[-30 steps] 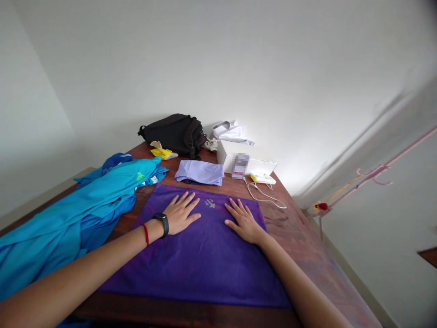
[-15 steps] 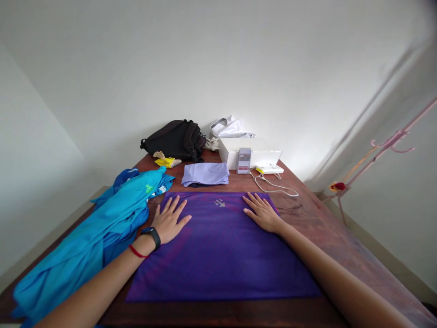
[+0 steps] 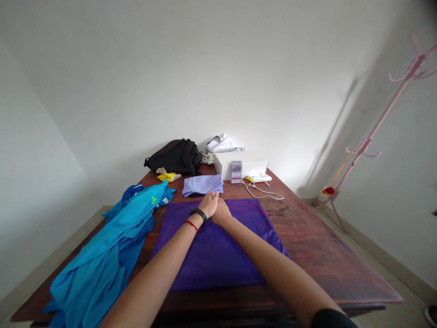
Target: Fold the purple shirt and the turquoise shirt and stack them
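My left hand (image 3: 209, 204), with a black wristband and a red string at its wrist, is pressed together with my right hand (image 3: 221, 212). Both have their fingers closed, the left partly covering the right, and no object shows in them. They meet over the far edge of a folded purple cloth (image 3: 211, 264), which lies flat and smooth on the wooden table. The contact between the hands and the cloth cannot be made out. Just beyond them is a folded lavender cloth (image 3: 201, 184).
Left of the purple cloth lies a bright blue garment heap (image 3: 99, 250). At the back are a black bag (image 3: 174, 157), a yellow packet (image 3: 167, 176), a white box (image 3: 223, 164), a white device (image 3: 261, 178) with a cable, and white fabric (image 3: 221, 144). A pink coat stand (image 3: 385, 114) is at right.
Both my hands have left the sides of the purple cloth, where they lay spread flat, and come together at the middle. The view has tilted up slightly.
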{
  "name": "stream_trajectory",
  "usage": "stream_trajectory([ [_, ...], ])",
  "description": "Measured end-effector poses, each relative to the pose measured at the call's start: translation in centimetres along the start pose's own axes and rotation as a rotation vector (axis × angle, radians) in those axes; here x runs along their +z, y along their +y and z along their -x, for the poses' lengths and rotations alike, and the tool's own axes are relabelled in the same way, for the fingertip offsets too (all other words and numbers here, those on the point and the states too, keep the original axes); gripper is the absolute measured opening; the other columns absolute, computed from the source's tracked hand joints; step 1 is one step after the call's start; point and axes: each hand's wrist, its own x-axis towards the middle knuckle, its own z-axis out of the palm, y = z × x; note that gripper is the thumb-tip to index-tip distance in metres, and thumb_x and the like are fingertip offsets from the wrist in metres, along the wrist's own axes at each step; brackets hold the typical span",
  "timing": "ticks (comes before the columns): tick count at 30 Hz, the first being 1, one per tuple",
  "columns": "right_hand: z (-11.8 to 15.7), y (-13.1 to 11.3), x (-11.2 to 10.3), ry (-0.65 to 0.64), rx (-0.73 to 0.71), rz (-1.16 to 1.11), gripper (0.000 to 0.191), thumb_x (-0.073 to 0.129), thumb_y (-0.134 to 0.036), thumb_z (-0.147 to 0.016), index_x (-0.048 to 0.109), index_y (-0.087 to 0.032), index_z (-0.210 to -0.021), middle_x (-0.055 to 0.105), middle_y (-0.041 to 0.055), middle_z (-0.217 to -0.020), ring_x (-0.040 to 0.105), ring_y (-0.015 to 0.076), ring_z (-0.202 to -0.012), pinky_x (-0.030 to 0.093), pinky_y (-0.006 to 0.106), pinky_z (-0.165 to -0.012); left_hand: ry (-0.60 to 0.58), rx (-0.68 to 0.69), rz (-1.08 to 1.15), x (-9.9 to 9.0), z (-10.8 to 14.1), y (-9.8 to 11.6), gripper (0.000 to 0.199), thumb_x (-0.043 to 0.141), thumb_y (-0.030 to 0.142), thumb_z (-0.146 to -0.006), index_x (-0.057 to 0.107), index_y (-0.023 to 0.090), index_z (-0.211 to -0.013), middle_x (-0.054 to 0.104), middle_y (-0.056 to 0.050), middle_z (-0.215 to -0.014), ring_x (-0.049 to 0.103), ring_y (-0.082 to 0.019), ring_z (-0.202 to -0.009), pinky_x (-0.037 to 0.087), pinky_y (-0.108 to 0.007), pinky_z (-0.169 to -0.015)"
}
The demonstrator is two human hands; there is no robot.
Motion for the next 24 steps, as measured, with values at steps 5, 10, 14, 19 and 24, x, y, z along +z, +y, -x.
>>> stream_trajectory([
  [5, -0.1, 1.2, 1.9, -0.061, 0.154, 0.022, 0.064, 0.044, -0.031, -0.098, 0.023, -0.021, -0.158, 0.023, 0.0109, -0.164, 0.014, 0.0321, -0.152, 0.019, 0.052, -0.119, -0.010, -0.100, -0.074, 2.7, 1.1, -1.1, 0.061, 0.005, 0.032, -0.105, 0.042, 0.009, -0.148, 0.044, -0.016, -0.152, 0.038, -0.023, -0.143, 0.033, -0.039, -0.116],
  [10, 0.9, 3.1, 3.8, -0.045, 0.191, 0.016, 0.059, 0.034, -0.034, -0.100, 0.027, -0.019, -0.157, 0.016, 0.0101, -0.166, 0.010, 0.0331, -0.152, 0.017, 0.053, -0.119, -0.077, -0.119, -0.158, 4.3, 3.2, -3.5, 0.056, 0.018, 0.043, -0.104, 0.033, 0.025, -0.155, 0.032, -0.007, -0.160, 0.026, -0.028, -0.149, 0.023, -0.052, -0.119],
  [14, 1.2, 4.6, 3.9, 0.020, 0.230, 0.004, 0.056, 0.028, -0.037, -0.102, 0.035, -0.016, -0.154, 0.024, 0.0111, -0.164, 0.013, 0.0318, -0.151, 0.016, 0.051, -0.119, -0.077, -0.125, -0.229, 4.5, 3.5, -3.9, 0.058, 0.020, 0.046, -0.103, 0.037, 0.025, -0.154, 0.025, -0.008, -0.162, 0.021, -0.030, -0.150, 0.018, -0.054, -0.119],
  [19, 2.6, 8.7, 2.6, 0.035, 0.349, 0.032, 0.065, 0.027, -0.053, -0.101, 0.033, -0.017, -0.155, 0.020, 0.0098, -0.165, 0.009, 0.0321, -0.152, 0.012, 0.052, -0.119, -0.074, -0.145, -0.244, 4.7, 3.4, -3.8, 0.060, 0.025, 0.055, -0.100, 0.037, 0.029, -0.153, 0.022, -0.007, -0.164, 0.018, -0.033, -0.150, 0.017, -0.060, -0.117],
  [24, 4.2, 13.5, 1.3, 0.034, 0.465, 0.089, 0.070, 0.024, -0.060, -0.100, 0.031, -0.018, -0.155, 0.021, 0.0076, -0.164, 0.013, 0.0320, -0.151, 0.014, 0.051, -0.120, -0.053, -0.154, -0.220, 4.9, 3.4, -4.1, 0.064, 0.027, 0.060, -0.098, 0.040, 0.028, -0.152, 0.022, -0.010, -0.163, 0.017, -0.035, -0.150, 0.015, -0.061, -0.117],
])
